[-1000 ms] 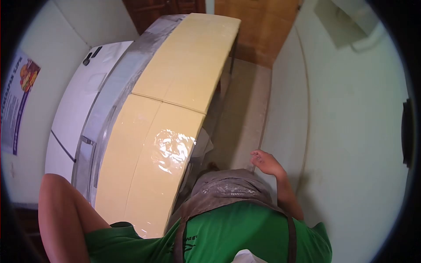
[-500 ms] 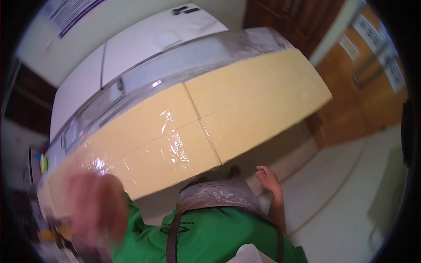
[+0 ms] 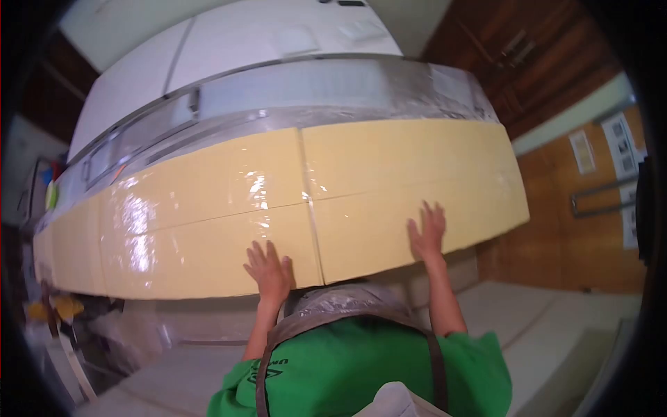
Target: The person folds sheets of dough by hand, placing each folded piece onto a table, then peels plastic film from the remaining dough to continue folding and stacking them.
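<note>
Yellow sheets (image 3: 389, 167) under clear shiny plastic cover the near part of a long table, with a seam running between them near the middle. My left hand (image 3: 269, 271) lies at the front edge, just left of that seam, fingers spread and holding nothing. To the right of the seam, my right hand (image 3: 427, 231) rests on the yellow surface, its fingers apart and nothing in it. An apron over a green shirt (image 3: 347, 361) shows below my hands.
Behind the yellow surface runs a plastic-covered strip (image 3: 333, 83), with a white surface (image 3: 243, 35) beyond. A wooden door with a metal handle (image 3: 604, 199) stands at the right. Yellow items (image 3: 62, 308) are at the lower left.
My left hand has come down from a blurred, raised position at the left onto the table. My right hand has moved up from beside my body onto the yellow surface. The view has turned.
</note>
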Motion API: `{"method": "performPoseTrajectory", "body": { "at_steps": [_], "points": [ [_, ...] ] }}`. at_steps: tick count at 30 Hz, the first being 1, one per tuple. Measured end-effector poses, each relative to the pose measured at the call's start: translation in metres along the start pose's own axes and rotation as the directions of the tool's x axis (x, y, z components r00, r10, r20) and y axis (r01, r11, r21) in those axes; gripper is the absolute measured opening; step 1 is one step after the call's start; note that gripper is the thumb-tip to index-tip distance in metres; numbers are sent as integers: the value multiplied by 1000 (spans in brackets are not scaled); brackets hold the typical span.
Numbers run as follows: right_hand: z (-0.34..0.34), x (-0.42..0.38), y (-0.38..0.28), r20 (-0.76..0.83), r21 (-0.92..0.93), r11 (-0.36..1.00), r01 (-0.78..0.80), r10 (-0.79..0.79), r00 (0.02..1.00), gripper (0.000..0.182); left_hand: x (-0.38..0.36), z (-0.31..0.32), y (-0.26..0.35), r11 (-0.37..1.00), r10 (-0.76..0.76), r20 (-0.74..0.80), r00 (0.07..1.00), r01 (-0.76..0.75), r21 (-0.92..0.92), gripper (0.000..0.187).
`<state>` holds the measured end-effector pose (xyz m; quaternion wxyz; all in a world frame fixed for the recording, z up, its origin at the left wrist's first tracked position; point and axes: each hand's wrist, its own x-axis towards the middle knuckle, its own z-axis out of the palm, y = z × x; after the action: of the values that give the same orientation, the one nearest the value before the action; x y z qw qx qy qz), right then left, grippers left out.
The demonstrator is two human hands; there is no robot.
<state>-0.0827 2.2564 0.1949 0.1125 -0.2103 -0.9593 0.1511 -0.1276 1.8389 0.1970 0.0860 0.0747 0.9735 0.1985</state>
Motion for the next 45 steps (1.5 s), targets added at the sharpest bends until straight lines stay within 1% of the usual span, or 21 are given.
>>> {"method": "performPoseTrajectory", "body": {
  "at_steps": [2, 3, 5, 9, 11, 15, 17, 18, 19, 21, 23, 25, 27, 30, 33, 38, 39, 41, 42, 44, 45],
  "points": [
    [17, -3, -9, 111, -64, 998, -22, 29, 993, 72, 4, 15, -1, 993, -114, -65, 991, 114, -8, 64],
    [21, -5, -15, 160, -78, 996, -32, 44, 986, 74, 6, 19, -1, 996, -80, -38, 996, 79, -27, 64],
    [23, -6, -27, 204, -122, 992, -14, 38, 978, 74, 6, 19, 8, 991, -134, -120, 984, 135, 6, 64],
    [15, -1, -21, 215, -75, 997, -6, 23, 976, 71, 12, 19, 51, 994, -103, -146, 984, 105, 8, 63],
    [7, 12, -5, 207, -7, 999, 47, -45, 977, 72, 19, 29, 86, 1000, -16, -212, 977, 16, -1, 59],
    [-15, 94, 96, 123, 12, 996, 88, -89, 988, 67, 37, 61, 169, 998, 26, -265, 964, -40, -50, 59],
    [-10, 167, 168, -37, 105, 994, 35, -31, 999, 63, 31, 85, 209, 998, 21, -286, 958, -38, -53, 59],
    [-12, 205, 198, -62, 59, 996, 60, -56, 996, 62, 27, 102, 224, 998, -29, -257, 966, 13, -63, 60],
    [-14, 254, 224, -104, 18, 996, 88, -86, 991, 61, 33, 123, 249, 997, -51, -316, 947, 33, -63, 60],
    [-16, 330, 254, -160, 11, 986, 166, -162, 974, 61, 14, 137, 278, 986, -168, -233, 958, 168, -20, 61],
    [-20, 391, 257, -125, 2, 975, 224, -222, 967, 60, 5, 140, 313, 979, -195, -214, 957, 202, 9, 61],
    [0, 448, 258, -23, -32, 967, 252, -253, 967, 59, -2, 144, 336, 969, -239, -200, 950, 246, 12, 61],
    [19, 491, 249, 18, -14, 956, 293, -293, 956, 56, -10, 147, 350, 954, -295, -158, 942, 299, -1, 59],
    [44, 535, 231, 98, -32, 945, 327, -322, 942, 52, -22, 158, 356, 944, -326, -196, 925, 328, -26, 59],
    [50, 552, 233, 172, -164, 942, 293, -265, 949, 46, -36, 160, 368, 932, -358, -234, 904, 359, -40, 59],
    [87, 574, 265, 123, -173, 907, 384, -367, 922, 42, -62, 165, 369, 859, -507, -310, 804, 503, -98, 57],
    [72, 572, 262, 137, -184, 910, 372, -351, 926, 42, -66, 164, 369, 850, -520, -311, 796, 519, -93, 56],
    [40, 567, 236, 262, -140, 933, 333, -289, 921, 47, -77, 164, 367, 821, -563, -352, 748, 556, -130, 55],
    [48, 570, 228, 256, -136, 919, 371, -329, 909, 47, -83, 165, 364, 817, -566, -375, 735, 560, -137, 54],
    [85, 575, 212, 79, -235, 844, 481, -477, 875, 55, -102, 175, 349, 788, -608, -405, 683, 583, -198, 53],
    [106, 578, 194, 103, -85, 834, 545, -536, 838, 60, -110, 182, 338, 776, -624, -424, 657, 586, -234, 51]
  ]
}}
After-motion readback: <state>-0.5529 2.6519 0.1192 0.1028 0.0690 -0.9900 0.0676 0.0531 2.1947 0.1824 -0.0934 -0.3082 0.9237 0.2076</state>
